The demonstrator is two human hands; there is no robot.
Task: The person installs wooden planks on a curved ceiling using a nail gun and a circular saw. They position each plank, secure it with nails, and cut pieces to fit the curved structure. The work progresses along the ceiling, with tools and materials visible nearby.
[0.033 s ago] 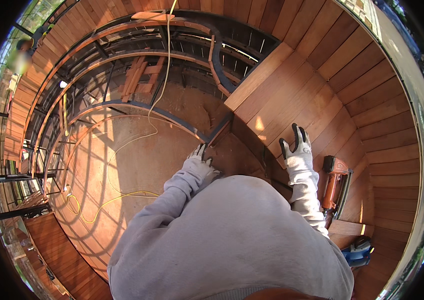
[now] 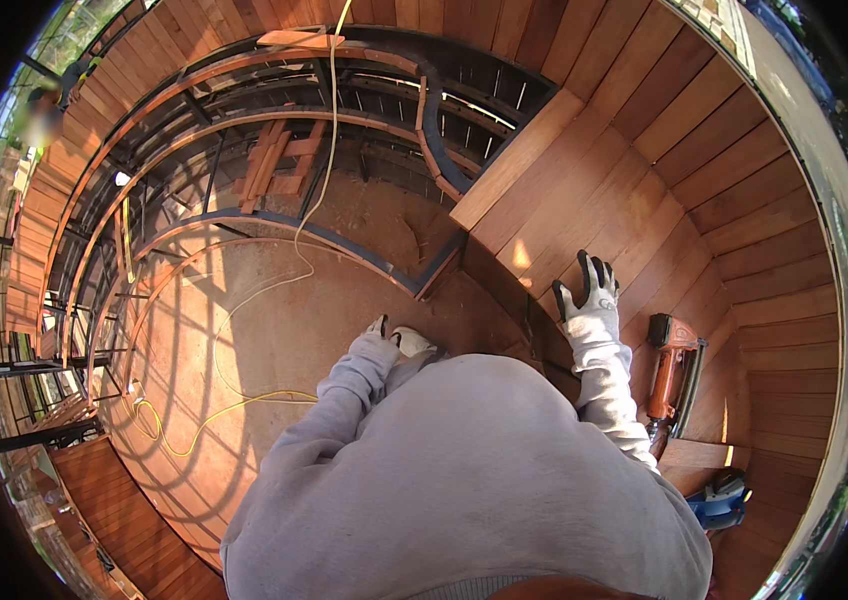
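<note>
My right hand (image 2: 589, 298), in a pale glove with dark fingertips, rests on the wooden bench planks (image 2: 569, 215) with its fingers spread and nothing in them. Lower on the left, my left hand (image 2: 380, 338), gloved alike, hangs over the floor close to my light shoe (image 2: 411, 342). Its fingers show only in part; they look stretched out, and I see nothing held. An orange nail gun (image 2: 666, 372) lies on the bench to the right of my right forearm. Ahead of my left hand is the corner of a dark metal bench frame (image 2: 414, 286).
A yellow hose (image 2: 234, 405) snakes across the floor and up over the curved frames. Loose wooden boards (image 2: 269, 160) lie across the frame ahead. A blue power tool (image 2: 720, 502) sits at the lower right by a short board. Another person (image 2: 42, 115) is at far left.
My left hand has drawn back from the frame corner toward my body, and my shoe shows more beside it. My right hand has shifted slightly left, still on the planks.
</note>
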